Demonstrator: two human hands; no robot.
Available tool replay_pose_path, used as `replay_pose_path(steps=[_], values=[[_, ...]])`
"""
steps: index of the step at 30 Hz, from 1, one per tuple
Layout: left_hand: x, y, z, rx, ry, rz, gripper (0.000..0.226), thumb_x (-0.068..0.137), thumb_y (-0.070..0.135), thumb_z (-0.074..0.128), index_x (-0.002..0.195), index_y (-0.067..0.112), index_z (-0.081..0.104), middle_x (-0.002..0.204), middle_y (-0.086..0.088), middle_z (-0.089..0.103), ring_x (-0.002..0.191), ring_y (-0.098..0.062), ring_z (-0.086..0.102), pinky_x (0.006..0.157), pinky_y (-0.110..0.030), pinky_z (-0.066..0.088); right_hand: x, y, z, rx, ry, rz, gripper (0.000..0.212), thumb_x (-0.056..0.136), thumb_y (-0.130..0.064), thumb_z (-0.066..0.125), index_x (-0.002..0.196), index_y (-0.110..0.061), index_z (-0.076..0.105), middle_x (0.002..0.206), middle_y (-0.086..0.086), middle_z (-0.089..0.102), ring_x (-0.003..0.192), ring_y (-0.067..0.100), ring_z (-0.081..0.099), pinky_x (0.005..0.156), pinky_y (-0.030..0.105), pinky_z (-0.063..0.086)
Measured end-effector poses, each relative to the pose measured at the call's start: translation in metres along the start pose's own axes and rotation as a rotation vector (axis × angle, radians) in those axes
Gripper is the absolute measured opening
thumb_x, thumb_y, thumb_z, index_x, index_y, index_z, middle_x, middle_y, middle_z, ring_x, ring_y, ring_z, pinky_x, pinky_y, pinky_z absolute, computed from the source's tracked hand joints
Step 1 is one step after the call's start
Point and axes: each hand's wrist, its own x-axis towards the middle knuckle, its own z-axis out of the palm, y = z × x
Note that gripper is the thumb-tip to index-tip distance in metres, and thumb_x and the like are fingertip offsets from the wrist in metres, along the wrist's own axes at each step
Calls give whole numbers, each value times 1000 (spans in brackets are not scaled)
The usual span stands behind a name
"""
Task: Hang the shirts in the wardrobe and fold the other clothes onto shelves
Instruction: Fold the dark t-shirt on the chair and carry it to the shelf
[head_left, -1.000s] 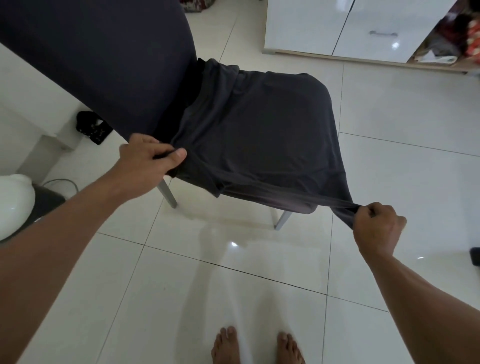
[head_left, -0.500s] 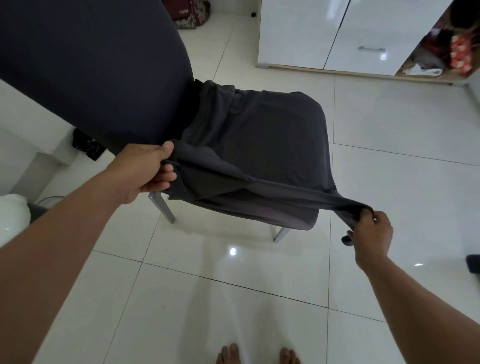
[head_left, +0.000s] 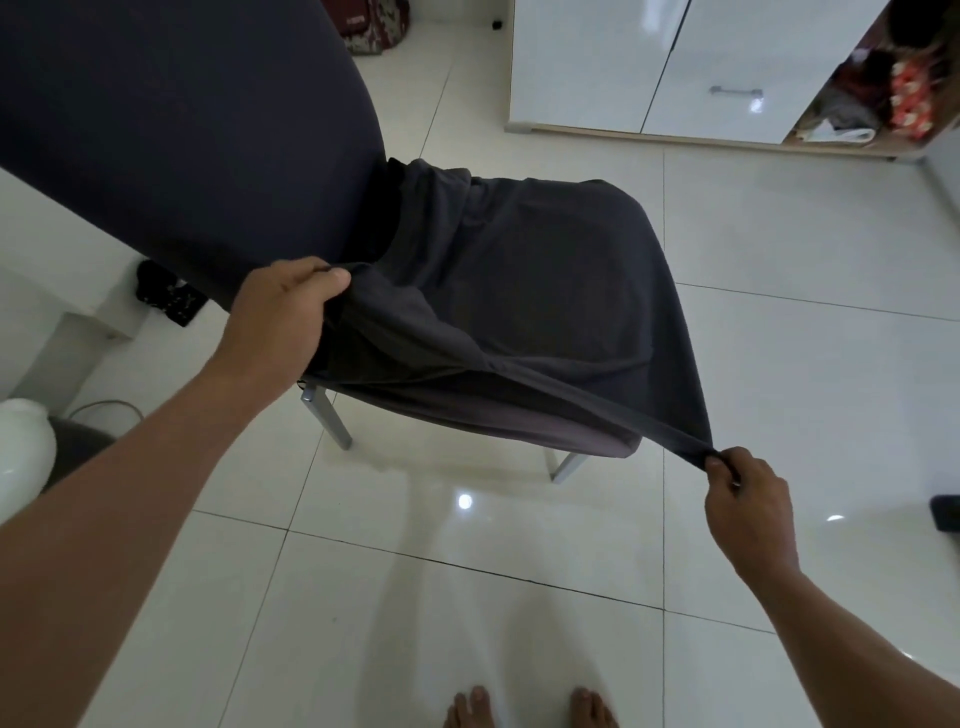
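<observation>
A dark grey garment (head_left: 545, 270) lies spread over the seat of a chair (head_left: 327, 415), its far edge bunched against the dark backrest (head_left: 182, 130) and its right edge hanging past the side of the seat. The left hand (head_left: 283, 317) has its grip closed on the near left corner of the cloth, thumb on top, just beside the backrest. The right hand (head_left: 748, 499) pinches the near right corner, drawn out taut beyond the seat's front corner and held above the floor (head_left: 779, 312).

Open white tile lies in front of the chair and to its right, with the person's bare toes (head_left: 472, 709) at the bottom edge. Beyond the chair stands a white wardrobe (head_left: 587, 62) with closed glossy doors; an open compartment (head_left: 872, 98) at its right holds mixed clothes. To the left, close to the chair, are a white wall ledge, a black item (head_left: 166, 296) on the floor and a white rounded object (head_left: 23, 447).
</observation>
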Motion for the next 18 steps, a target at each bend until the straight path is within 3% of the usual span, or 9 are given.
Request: replay_pose_path(steps=[3,5,8,10,13,18], values=[[10,17,-2,324,-32,100,25,96,32,61,82,16,74,79,2,70,85,-17,66,82,-38,48,6,-9,-15,-57,-4,11,32,102,-27,48,73,-15,52,66,4,55,74,42,50,72,50,48],[18,29,-5,356,-153,7,19,96,35,62,99,24,77,94,4,73,97,-17,65,92,-39,50,14,-18,-25,-54,-27,13,37,102,-27,50,70,-10,55,61,3,51,74,44,51,75,50,49],[38,42,-3,442,-188,-81,27,96,34,63,119,24,72,116,1,69,115,-23,60,101,-39,44,32,-29,-35,-74,-65,-5,41,102,-28,51,68,-6,55,58,2,46,77,47,51,78,51,49],[52,50,-1,451,-176,-123,28,94,32,66,120,25,72,112,-5,71,103,-25,63,92,-37,48,45,-40,-42,-103,-99,-29,41,103,-30,49,70,-6,56,59,2,45,81,45,50,81,52,49],[79,58,7,454,-196,-193,18,95,23,66,112,25,73,80,-5,65,66,-17,55,61,-27,48,70,-55,-48,-161,-178,-46,39,105,-32,43,80,-7,60,66,-2,41,88,42,47,88,51,45],[120,54,24,325,-127,-398,24,101,14,51,121,15,65,79,0,64,58,-6,57,42,-16,47,118,-67,-42,-311,-291,-62,36,106,-39,34,92,-16,59,73,0,46,99,37,42,93,48,39]])
